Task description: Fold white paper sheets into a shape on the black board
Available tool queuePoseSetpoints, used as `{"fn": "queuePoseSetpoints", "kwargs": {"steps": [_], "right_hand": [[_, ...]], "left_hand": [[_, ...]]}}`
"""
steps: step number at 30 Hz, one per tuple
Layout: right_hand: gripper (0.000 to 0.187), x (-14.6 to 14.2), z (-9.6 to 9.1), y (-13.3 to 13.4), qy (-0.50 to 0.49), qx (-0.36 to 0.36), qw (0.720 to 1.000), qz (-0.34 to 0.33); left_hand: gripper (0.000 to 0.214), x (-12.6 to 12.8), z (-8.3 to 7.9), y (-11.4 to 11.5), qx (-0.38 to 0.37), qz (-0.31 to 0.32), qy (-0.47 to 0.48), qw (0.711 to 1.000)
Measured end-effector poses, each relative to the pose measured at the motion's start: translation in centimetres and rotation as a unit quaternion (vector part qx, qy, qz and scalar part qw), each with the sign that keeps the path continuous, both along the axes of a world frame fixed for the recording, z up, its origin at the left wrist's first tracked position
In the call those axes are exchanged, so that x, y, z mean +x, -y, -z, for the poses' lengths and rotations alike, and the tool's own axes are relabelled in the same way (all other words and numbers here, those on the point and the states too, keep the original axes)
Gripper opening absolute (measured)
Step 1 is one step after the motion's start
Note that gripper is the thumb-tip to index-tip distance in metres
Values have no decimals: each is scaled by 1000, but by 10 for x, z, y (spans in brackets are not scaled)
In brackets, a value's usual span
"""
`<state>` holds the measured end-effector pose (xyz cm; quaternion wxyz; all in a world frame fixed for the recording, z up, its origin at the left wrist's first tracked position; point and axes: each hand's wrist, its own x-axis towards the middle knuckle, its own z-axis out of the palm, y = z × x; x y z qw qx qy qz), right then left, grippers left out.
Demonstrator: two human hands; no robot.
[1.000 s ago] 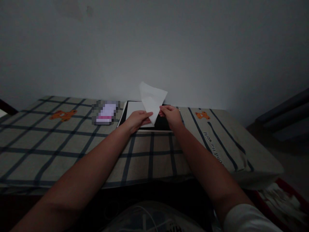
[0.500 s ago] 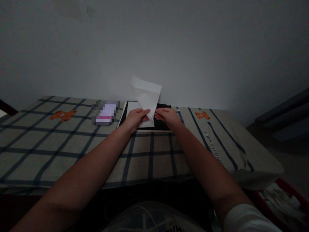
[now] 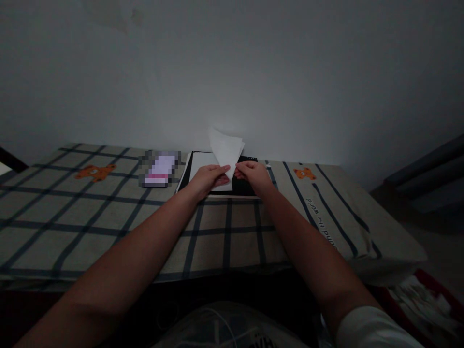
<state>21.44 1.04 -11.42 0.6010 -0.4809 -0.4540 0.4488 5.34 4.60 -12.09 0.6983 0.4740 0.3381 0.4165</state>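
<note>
A folded white sheet of paper (image 3: pixel 225 150) stands up from between both my hands, its tip pointing down. My left hand (image 3: pixel 206 179) pinches its lower left edge, fingers closed. Closed on the lower right edge is my right hand (image 3: pixel 253 176), close beside the left. Both hands hover just over a black notebook (image 3: pixel 246 186) that lies flat near the wall, with another white sheet (image 3: pixel 201 162) lying on its left half.
The notebook rests on a checked cloth surface (image 3: pixel 108 217) with orange bear prints. A blurred white and pink object (image 3: pixel 159 169) lies left of the notebook. A plain wall rises right behind. To the right the surface drops off toward a dark floor.
The folded paper has been drawn in narrower and lower between my hands. My right hand moved left, closer to my left hand.
</note>
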Motion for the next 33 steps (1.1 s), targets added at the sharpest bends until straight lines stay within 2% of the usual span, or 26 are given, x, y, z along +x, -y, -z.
{"fn": "queuePoseSetpoints", "kwargs": {"steps": [5, 16, 26, 33], "right_hand": [[16, 0, 1, 0, -12, -10, 1000, -14], [18, -2, -2, 4, -34, -32, 997, -65], [16, -2, 3, 0, 2, -18, 999, -36], [20, -3, 1, 0, 23, 6, 1000, 10]], "left_hand": [[22, 0, 3, -2, 1, -15, -24, 1000], [19, 0, 3, -3, -5, -21, 2, 1000], [25, 1, -2, 1, -13, -24, -12, 1000], [23, 2, -3, 5, -13, 8, -48, 999]]}}
